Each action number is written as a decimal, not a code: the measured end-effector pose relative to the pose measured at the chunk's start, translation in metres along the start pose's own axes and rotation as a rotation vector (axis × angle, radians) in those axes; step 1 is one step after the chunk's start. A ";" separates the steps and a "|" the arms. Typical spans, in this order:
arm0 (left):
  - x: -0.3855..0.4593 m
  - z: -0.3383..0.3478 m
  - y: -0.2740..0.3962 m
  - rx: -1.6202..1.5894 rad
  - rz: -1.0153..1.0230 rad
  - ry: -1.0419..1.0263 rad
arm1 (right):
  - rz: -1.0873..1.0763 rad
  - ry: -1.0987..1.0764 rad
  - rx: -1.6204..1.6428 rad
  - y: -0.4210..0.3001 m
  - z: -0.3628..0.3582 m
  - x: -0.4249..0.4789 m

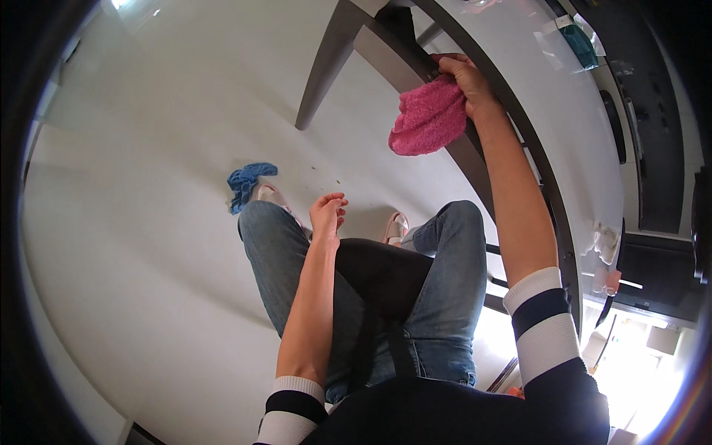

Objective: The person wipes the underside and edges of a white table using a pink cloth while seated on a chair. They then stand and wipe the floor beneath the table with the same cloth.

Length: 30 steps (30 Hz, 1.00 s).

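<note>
My right hand (467, 83) grips a pink terry cloth (431, 119) against the dark frame below a tabletop, at the upper right. Part of the cloth hangs down in folds; some of the fingers are hidden behind the frame. My left hand (329, 214) is raised over my left thigh, away from the frame, with its fingers loosely curled and nothing seen in them. A crumpled blue cloth (245, 183) lies on the pale floor beside my left foot, beyond the knee.
A tapered table leg (328, 67) stands ahead of me. The tabletop (584, 128) curves along my right and bears a teal packet (578, 41) and a crumpled clear plastic piece (605, 242). Small specks of debris (338, 182) dot the floor near my feet.
</note>
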<state>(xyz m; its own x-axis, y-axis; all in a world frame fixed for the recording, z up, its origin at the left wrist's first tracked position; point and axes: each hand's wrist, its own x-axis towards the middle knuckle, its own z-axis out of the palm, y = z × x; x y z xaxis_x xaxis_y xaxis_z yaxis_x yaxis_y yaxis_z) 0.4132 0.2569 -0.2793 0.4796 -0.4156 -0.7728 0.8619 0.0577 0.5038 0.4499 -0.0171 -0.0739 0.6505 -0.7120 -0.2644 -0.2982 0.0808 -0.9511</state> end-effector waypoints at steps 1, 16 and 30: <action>0.000 0.000 0.000 0.002 0.004 0.004 | -0.043 0.045 -0.017 -0.002 0.007 -0.013; -0.001 0.000 -0.002 0.016 0.004 -0.021 | -0.792 0.358 -1.151 0.013 0.046 -0.068; 0.006 -0.004 0.000 -0.030 -0.018 -0.001 | -0.568 0.177 -1.164 -0.011 0.013 -0.074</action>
<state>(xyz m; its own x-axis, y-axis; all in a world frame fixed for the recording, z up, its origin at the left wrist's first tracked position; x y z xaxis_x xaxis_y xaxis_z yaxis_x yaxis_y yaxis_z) 0.4163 0.2584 -0.2855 0.4641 -0.4173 -0.7813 0.8748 0.0775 0.4783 0.4136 0.0437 -0.0461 0.8111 -0.5358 0.2346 -0.4978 -0.8429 -0.2043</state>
